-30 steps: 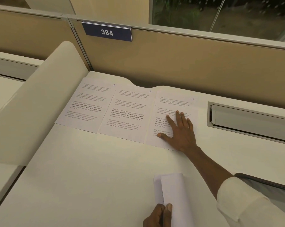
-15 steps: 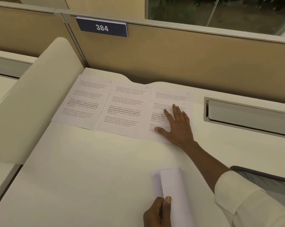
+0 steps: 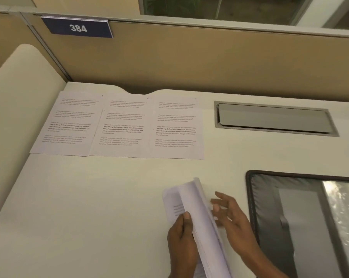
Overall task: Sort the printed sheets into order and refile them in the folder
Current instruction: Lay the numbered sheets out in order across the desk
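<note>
the stack of sheets (image 3: pixel 201 223) stands tilted near the front of the desk (image 3: pixel 89 197), our left hand (image 3: pixel 181 243) gripping it, thumb on the printed face, our right hand (image 3: pixel 233 219) open with fingertips (image 3: pixel 221 196) at its right edge. we should peel off one sheet only and read its number before extending the row of three pages (image 3: pixel 121 125); the folder (image 3: pixel 290 217) lies just right.

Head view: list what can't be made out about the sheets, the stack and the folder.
All head view.
- Three laid-out sheets: text and page marks too small and blurred to read.
- Stack in the left hand: sheet count unclear; lower end cut by the bottom edge.
- Right hand: motion blur hides whether its grip has a sheet.
- Folder: cut by the right edge; glare hides its contents.
</note>
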`<state>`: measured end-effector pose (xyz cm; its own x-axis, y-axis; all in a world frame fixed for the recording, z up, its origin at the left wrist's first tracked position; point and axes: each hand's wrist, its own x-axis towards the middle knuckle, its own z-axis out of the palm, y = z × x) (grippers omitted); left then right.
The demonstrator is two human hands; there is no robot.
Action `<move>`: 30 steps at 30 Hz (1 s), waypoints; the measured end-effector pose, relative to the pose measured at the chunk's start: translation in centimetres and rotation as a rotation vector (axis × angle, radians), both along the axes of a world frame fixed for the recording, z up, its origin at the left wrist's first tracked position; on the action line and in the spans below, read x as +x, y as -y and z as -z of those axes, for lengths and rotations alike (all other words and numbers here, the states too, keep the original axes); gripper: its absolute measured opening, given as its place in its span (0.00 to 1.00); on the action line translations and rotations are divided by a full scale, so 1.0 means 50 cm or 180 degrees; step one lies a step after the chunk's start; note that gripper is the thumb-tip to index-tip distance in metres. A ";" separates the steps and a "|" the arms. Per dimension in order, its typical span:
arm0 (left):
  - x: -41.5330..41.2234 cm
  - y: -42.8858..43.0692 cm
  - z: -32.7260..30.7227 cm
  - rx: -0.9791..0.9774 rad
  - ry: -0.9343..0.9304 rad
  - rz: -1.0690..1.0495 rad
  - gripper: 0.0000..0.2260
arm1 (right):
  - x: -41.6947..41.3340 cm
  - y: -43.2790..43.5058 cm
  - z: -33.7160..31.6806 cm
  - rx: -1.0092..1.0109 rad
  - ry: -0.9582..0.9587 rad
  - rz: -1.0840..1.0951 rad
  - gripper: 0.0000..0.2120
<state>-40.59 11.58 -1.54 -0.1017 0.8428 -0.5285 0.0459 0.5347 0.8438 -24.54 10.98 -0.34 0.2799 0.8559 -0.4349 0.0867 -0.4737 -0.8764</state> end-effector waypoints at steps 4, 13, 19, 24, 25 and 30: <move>0.013 0.005 -0.017 0.0092 -0.0269 0.0001 0.23 | 0.003 0.051 -0.015 -0.0116 -0.0338 0.0123 0.33; -0.017 0.011 -0.049 0.0355 -0.0462 0.0085 0.23 | 0.065 0.062 -0.038 -0.0311 -0.0858 0.0532 0.20; -0.024 0.015 -0.064 0.0294 -0.0389 0.0024 0.22 | 0.084 0.081 -0.003 -0.0173 -0.0362 0.0448 0.23; -0.011 0.016 -0.061 0.0280 -0.0440 0.0011 0.23 | 0.078 0.088 0.020 -0.0023 0.0042 0.0350 0.37; -0.009 0.016 -0.060 0.0298 -0.0460 0.0028 0.23 | 0.077 0.088 0.022 -0.0070 0.0091 0.0372 0.37; -0.016 0.016 -0.055 0.0472 -0.0797 0.0147 0.22 | 0.085 0.077 0.035 -0.0312 0.0652 0.0370 0.08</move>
